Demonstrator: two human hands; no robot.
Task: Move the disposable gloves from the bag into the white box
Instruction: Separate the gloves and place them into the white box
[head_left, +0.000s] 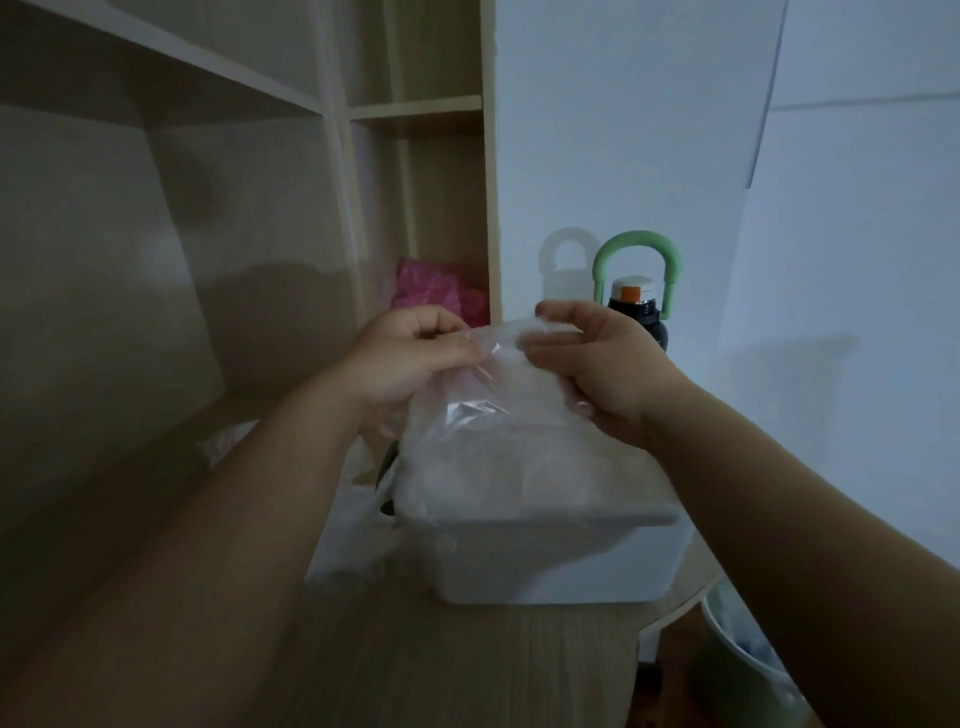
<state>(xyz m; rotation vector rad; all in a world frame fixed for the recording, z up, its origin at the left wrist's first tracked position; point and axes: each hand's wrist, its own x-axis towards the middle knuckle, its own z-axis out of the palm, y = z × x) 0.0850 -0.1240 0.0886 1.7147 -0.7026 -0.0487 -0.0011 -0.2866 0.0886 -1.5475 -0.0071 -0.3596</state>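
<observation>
A clear plastic bag (493, 415) hangs upright over the white box (550, 556), its bulging lower part down inside the box rim. Cloudy disposable gloves (498, 467) fill that lower part. My left hand (410, 358) pinches the bag's top edge on the left side. My right hand (597, 364) grips the top edge on the right, fingers curled round the plastic. The two hands hold the bag's mouth between them, above the box.
The box stands on a wooden desk (415, 665) against a pale wall. Behind it stand a dark bottle with a green handle (641, 291) and a white-handled one (569, 254). Shelves with a pink item (436, 291) rise at left. A bin (748, 660) sits low right.
</observation>
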